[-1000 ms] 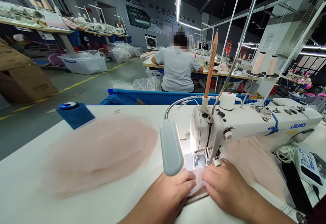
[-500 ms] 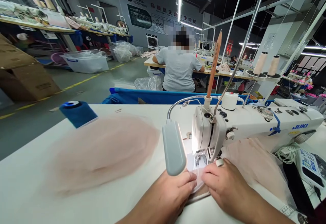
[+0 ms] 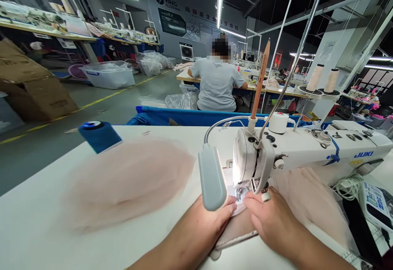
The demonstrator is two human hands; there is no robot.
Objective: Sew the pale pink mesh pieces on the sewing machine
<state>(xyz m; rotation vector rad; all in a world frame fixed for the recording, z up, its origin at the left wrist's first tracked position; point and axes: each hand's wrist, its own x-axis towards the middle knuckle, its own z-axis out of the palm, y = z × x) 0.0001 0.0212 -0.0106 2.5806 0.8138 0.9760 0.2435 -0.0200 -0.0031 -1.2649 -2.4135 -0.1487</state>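
Note:
Under the needle of a white JUKI sewing machine [image 3: 307, 145], a strip of pale sheer fabric [image 3: 239, 210] lies between my two hands. My left hand [image 3: 210, 221] is closed, thumb and fingers pressed on the fabric's left side, partly behind the grey lamp head [image 3: 212, 182]. From the right, my right hand [image 3: 272, 216] grips the same fabric with bunched fingertips close to the presser foot [image 3: 238, 195]. A pinkish-brown surface with a pale edge [image 3: 235, 229] shows below the hands. More sheer fabric [image 3: 310, 200] spreads under the machine arm.
Left on the white table [image 3: 39, 221] lies a pile of sheer pinkish fabric [image 3: 132, 184], with a blue thread cone [image 3: 100, 137] behind it. A pencil [image 3: 260, 81] stands on the machine head. A white control box [image 3: 376, 204] is at right. A co-worker [image 3: 217, 83] sits ahead.
Both hands have moved slightly forward, closer to the presser foot, with the fabric between them. More of the pinkish-brown surface shows below. The whole view has shifted a little.

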